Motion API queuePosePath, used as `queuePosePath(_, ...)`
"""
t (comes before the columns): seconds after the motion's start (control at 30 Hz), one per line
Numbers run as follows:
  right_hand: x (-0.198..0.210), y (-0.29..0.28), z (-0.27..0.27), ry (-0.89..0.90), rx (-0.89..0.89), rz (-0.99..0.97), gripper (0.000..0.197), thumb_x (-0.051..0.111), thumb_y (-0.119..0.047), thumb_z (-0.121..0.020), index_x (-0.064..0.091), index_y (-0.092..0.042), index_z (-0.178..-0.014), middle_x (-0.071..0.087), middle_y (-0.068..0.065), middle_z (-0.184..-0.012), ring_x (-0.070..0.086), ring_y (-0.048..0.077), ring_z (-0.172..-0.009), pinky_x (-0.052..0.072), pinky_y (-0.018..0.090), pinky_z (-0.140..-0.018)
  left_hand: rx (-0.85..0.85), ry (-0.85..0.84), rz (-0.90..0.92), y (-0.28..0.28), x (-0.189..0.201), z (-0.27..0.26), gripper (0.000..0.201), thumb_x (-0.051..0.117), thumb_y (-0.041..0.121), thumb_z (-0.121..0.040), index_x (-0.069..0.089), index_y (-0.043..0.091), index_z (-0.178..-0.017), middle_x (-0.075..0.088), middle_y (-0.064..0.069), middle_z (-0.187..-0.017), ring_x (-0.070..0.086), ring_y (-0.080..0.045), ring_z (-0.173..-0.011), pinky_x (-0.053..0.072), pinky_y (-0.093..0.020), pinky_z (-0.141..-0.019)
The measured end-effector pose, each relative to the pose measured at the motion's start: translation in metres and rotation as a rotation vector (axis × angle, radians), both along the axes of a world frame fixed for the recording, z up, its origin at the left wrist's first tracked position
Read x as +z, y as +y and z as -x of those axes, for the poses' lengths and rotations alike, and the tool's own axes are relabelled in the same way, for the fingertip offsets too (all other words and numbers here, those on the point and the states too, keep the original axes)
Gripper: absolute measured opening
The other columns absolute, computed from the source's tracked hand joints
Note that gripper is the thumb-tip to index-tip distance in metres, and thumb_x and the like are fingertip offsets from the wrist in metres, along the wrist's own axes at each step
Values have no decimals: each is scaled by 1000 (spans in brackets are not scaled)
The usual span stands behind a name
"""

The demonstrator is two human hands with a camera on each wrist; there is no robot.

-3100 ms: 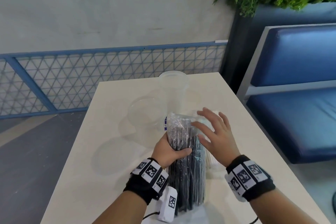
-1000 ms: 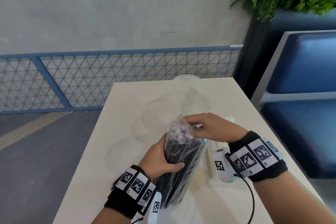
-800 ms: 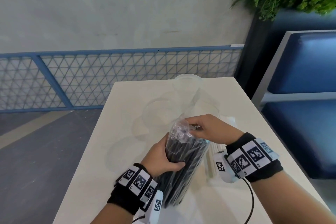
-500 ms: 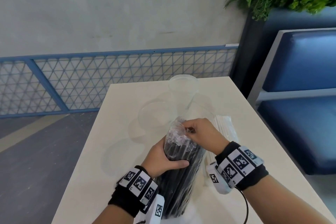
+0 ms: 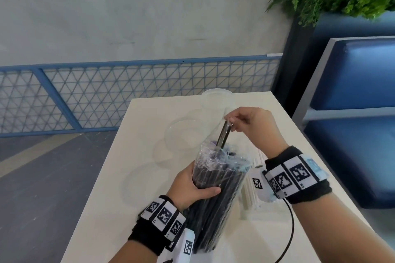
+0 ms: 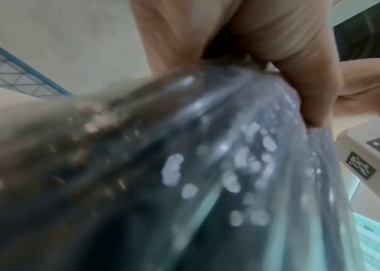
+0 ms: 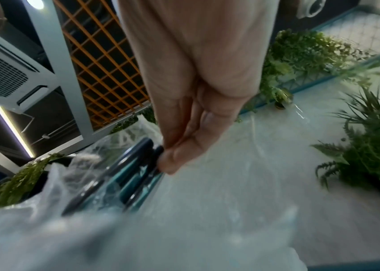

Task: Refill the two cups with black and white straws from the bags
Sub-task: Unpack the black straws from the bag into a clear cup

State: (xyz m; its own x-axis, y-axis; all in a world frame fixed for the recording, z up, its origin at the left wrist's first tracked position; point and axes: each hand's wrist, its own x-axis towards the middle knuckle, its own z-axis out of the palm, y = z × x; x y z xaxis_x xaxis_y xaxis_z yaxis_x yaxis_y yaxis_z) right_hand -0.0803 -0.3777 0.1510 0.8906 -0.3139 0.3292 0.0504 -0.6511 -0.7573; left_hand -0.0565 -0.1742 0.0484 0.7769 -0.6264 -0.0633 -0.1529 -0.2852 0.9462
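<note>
Our right hand (image 5: 250,123) pinches the tips of a few black straws (image 5: 224,135) between thumb and fingers, their lower ends inside the open top of the bag of black straws (image 5: 215,190). Our left hand (image 5: 192,186) wraps around that bag's upper part, holding it upright on the table (image 5: 145,126). We judge the task barely begun: the 2 clear cups (image 5: 217,98) beyond the bag look empty, and the bag of white straws (image 5: 251,192) lies flat beside the black one, untouched. We can read no brand or lettering anywhere; the wristbands (image 5: 292,174) carry only square black-and-white marker patterns.
</note>
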Motion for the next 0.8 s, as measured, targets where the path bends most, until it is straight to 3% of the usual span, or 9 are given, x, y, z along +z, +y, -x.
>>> queuePosePath(0.07, -1, 2, 2, 110, 45, 48, 12, 61, -16, -88, 63, -15, -100, 71, -1, -79, 64, 3, -61, 48, 5, -65, 20, 6, 17, 1, 0, -1, 53, 85, 17, -63, 55, 35, -103, 69, 15, -101, 64, 7, -92, 47, -7, -76)
queuePosePath(0.17, -12, 11, 11, 292, 108, 44, 33, 70, -24, -81, 54, -13, -108, 66, -7, -88, 61, 2, -72, 46, 3, -67, 65, -5, 50, 3, 3, -5, 55, 86, 17, -62, 55, 35, -104, 69, 15, -101, 64, 7, -92, 47, -6, -76)
queuePosePath(0.3, -16, 16, 11, 417, 188, 229, 32, 68, -17, -81, 62, -8, -111, 67, 7, -100, 61, 17, -89, 48, 24, -83, 17, -49, 30, 4, 8, -6, 57, 86, 19, -62, 53, 41, -104, 68, 20, -99, 62, 11, -92, 45, -4, -77)
queuePosePath(0.37, -12, 18, 9, 471, 229, 286, 23, 66, -15, -79, 65, -5, -100, 67, 9, -89, 61, 23, -82, 47, 33, -77, -3, -53, 27, 3, 9, -7, 60, 86, 19, -62, 52, 40, -106, 67, 20, -101, 62, 10, -94, 45, -4, -78)
queuePosePath(0.43, -11, 21, 7, 502, 201, 324, 7, 63, -9, -78, 61, -3, -75, 55, 6, -67, 52, 23, -66, 39, 31, -62, -19, -62, 21, 3, 9, -7, 61, 87, 20, -61, 52, 40, -107, 67, 20, -102, 62, 10, -94, 45, -4, -78)
queuePosePath(0.47, -14, 22, 6, 493, 174, 329, 11, 61, -6, -77, 56, -4, -67, 51, 5, -62, 49, 23, -62, 37, 29, -58, -23, -64, 16, 2, 10, -8, 60, 87, 20, -61, 52, 40, -106, 67, 20, -102, 62, 10, -94, 45, -4, -78)
queuePosePath(0.6, -23, 24, 6, 388, 68, 260, 15, 60, -5, -82, 70, -3, -93, 72, 14, -90, 65, 25, -84, 44, 19, -68, -32, -54, -5, 0, 9, -12, 56, 86, 22, -62, 53, 39, -103, 67, 20, -100, 61, 13, -92, 45, -3, -77)
queuePosePath(0.7, -20, 16, 6, 209, -9, 121, 11, 67, -11, -82, 72, -8, -92, 72, 6, -86, 59, 11, -70, 37, 0, -61, -32, -60, -23, 1, 6, -13, 55, 86, 25, -62, 52, 41, -103, 66, 23, -101, 60, 14, -94, 45, -5, -80)
queuePosePath(0.8, -11, 5, 7, 152, 32, 71, 14, 68, -16, -83, 69, -13, -96, 72, 3, -93, 63, 9, -78, 41, 3, -70, -18, -53, -13, 4, 2, -14, 54, 86, 23, -62, 53, 41, -101, 67, 21, -100, 61, 12, -94, 45, -5, -80)
